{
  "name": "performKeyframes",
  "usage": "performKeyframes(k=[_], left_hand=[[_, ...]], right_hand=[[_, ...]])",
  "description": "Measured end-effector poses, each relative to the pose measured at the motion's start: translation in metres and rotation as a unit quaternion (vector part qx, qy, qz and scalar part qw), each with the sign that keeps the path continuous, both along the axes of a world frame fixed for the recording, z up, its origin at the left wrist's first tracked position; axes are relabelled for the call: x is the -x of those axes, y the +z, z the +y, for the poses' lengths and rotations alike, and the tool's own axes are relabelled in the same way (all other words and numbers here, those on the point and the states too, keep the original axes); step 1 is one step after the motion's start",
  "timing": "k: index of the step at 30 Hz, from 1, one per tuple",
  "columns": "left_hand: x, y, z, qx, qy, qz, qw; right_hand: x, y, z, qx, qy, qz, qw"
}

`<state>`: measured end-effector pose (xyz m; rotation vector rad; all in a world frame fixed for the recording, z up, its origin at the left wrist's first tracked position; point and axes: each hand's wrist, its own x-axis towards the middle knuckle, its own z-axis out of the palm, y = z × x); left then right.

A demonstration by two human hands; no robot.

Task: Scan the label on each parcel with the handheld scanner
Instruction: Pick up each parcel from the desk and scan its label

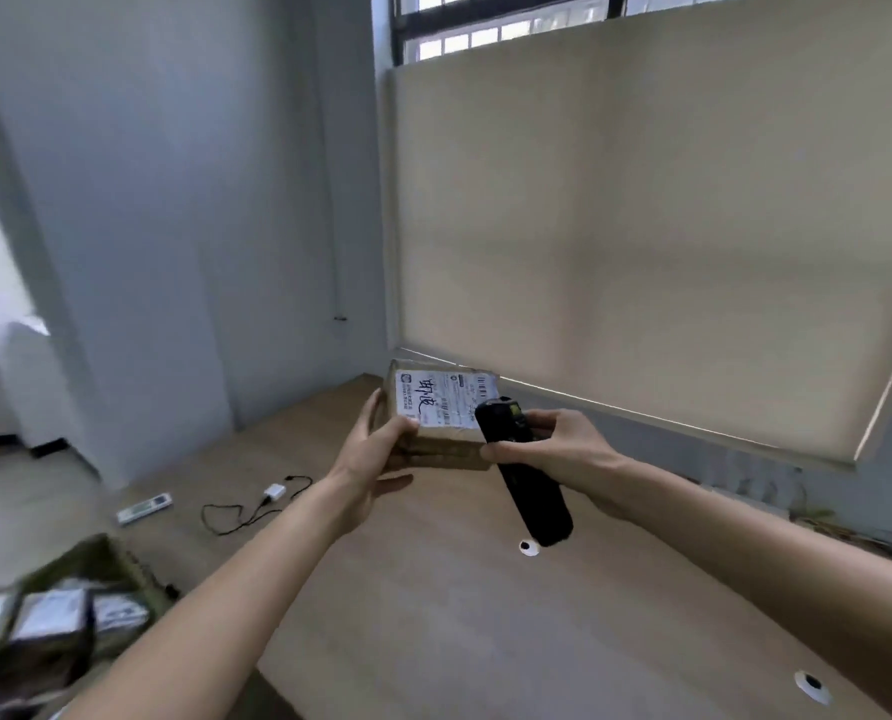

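My left hand (376, 459) grips a small brown cardboard parcel (436, 449) by its left end and holds it up above the wooden table (485, 615). A white label (441, 400) with printed barcodes and dark handwriting faces me on its top. My right hand (558, 454) grips a black handheld scanner (529, 480), its head close over the label's right edge and its long body slanting down toward me.
A box (59, 615) of several labelled parcels sits at the lower left. On the table's left lie a white remote (144, 508) and a white adapter with a black cable (257, 504). Two round cable holes (528, 547) mark the tabletop. A beige roller blind (641, 226) hangs behind.
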<state>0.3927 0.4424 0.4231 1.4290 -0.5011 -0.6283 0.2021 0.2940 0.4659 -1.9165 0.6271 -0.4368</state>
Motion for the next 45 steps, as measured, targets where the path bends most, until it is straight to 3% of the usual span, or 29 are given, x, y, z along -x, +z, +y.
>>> performKeyframes(k=[4,10,15,19,27,33,38,45], left_hand=[[-0.06,-0.005,0.104,-0.03,0.072,-0.015,0.997],[-0.134,-0.015,0.268,0.007,0.224,-0.023,0.974],[-0.164,-0.027,0.402,-0.034,0.25,-0.019,0.967],[-0.182,-0.051,0.479,-0.038,0.334,0.014,0.942],[-0.213,-0.108,0.547,-0.006,0.425,0.094,0.9],[-0.243,-0.158,0.575,-0.104,0.432,0.095,0.891],[-0.271,-0.206,0.589,-0.131,0.444,0.135,0.876],[-0.303,-0.265,0.595,-0.2,0.408,0.135,0.881]], right_hand=[[-0.087,-0.006,0.068,0.008,0.052,-0.019,0.998],[-0.205,-0.018,0.195,-0.003,0.159,-0.027,0.987],[-0.284,-0.027,0.3,-0.016,0.233,-0.025,0.972],[-0.339,-0.045,0.376,-0.022,0.284,-0.002,0.959],[-0.419,-0.109,0.478,-0.029,0.355,0.062,0.932],[-0.475,-0.161,0.517,-0.037,0.393,0.099,0.914],[-0.517,-0.203,0.528,-0.026,0.407,0.14,0.902],[-0.545,-0.253,0.543,0.012,0.409,0.21,0.888]])
